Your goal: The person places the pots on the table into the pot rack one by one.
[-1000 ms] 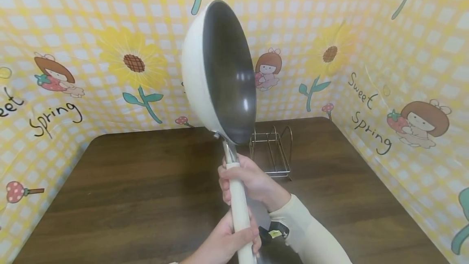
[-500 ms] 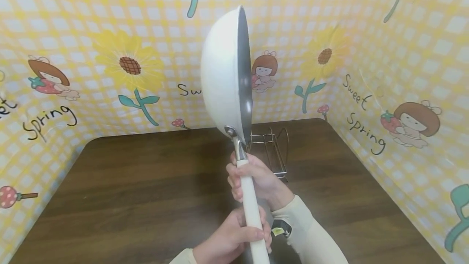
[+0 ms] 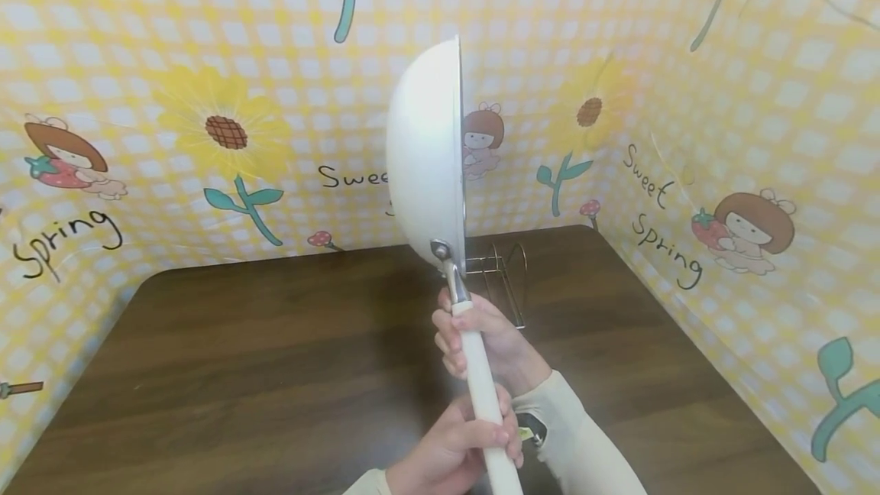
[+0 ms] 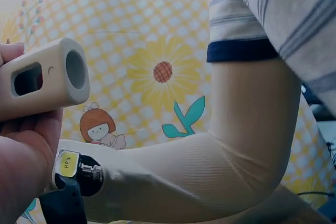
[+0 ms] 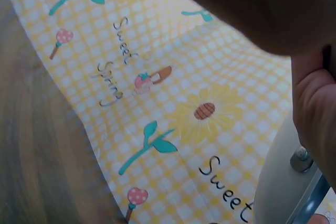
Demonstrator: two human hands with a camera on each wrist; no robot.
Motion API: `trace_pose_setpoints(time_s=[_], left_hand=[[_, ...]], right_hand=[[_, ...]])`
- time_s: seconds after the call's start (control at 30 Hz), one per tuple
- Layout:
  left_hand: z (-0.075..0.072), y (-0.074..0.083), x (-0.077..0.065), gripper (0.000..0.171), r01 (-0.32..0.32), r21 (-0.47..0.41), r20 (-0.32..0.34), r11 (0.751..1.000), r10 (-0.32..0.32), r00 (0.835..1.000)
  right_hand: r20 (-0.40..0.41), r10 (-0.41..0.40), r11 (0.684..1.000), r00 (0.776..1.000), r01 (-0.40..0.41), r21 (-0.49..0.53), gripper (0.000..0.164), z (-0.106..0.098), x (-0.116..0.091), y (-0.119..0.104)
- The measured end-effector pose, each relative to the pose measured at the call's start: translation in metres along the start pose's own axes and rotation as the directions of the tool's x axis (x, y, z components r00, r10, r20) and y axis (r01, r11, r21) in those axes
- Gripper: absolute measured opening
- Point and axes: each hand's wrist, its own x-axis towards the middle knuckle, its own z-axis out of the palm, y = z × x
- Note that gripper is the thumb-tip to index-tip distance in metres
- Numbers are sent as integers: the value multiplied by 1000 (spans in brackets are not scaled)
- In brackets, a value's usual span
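Both hands grip the handle of a wok (image 3: 426, 151) that stands upright above the table, white outside, seen nearly edge-on in the head view. Its dark inside faces right and is hidden. My right hand (image 3: 498, 346) wraps the top of the white handle (image 3: 484, 392), just below the metal neck. Lower down, my left hand (image 3: 461, 438) holds the handle with the thumb lying across it. In the left wrist view, the hollow handle end (image 4: 76, 72) sticks out past the left hand (image 4: 23, 156). Part of the wok's outer wall (image 5: 281, 177) shows beside the right hand (image 5: 317, 103) in the right wrist view.
A metal wire rack (image 3: 505, 285) stands toward the back of the dark wooden table (image 3: 241, 357), partly behind the wok. Yellow checked cloth walls (image 3: 316, 44) rise behind and along both sides. A black wrist camera mount (image 4: 65, 198) sits on the right sleeve.
The wok has turned about its handle, so its dark inside has swung out of sight and the white outside shows. Both hands keep their grip. The head view has shifted slightly to the right.
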Motion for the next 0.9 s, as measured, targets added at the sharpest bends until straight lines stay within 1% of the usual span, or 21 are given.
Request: trace_pose_setpoints(time_s=[0.17, 0.23, 0.27, 0.37, 0.47, 0.63, 0.77, 0.9], left_hand=[[5, -5, 2, 13, 13, 43, -44, 999, -12, 999], [8, -6, 3, 12, 27, 64, -62, 998, -23, 998], [10, -6, 3, 11, 24, 76, -66, 997, -19, 998], [13, -6, 6, 13, 44, 98, -90, 994, -35, 995], [14, -5, 10, 12, 44, 110, -101, 993, -33, 994], [14, -7, 16, 11, 61, 97, -144, 993, -47, 989], [14, -14, 19, 12, 67, 74, -168, 995, -54, 984], [14, -19, 20, 15, 75, 67, -180, 995, -62, 982]], right_hand=[[15, -10, 1000, 1000, 10, -5, 18, -1, -9, -1], [19, -15, 1000, 1000, 15, -13, 18, 0, -13, -2], [21, -19, 1000, 1000, 20, -18, 18, 1, -14, -3], [28, -40, 999, 999, 41, -24, 19, 1, -17, -6], [48, -61, 998, 997, 61, -3, 18, -2, -17, -7], [65, -84, 995, 994, 81, 51, 18, -11, -20, -8], [74, -88, 995, 993, 83, 62, 17, -16, -27, -7], [95, -85, 994, 992, 78, 70, 20, -20, -31, -4]])
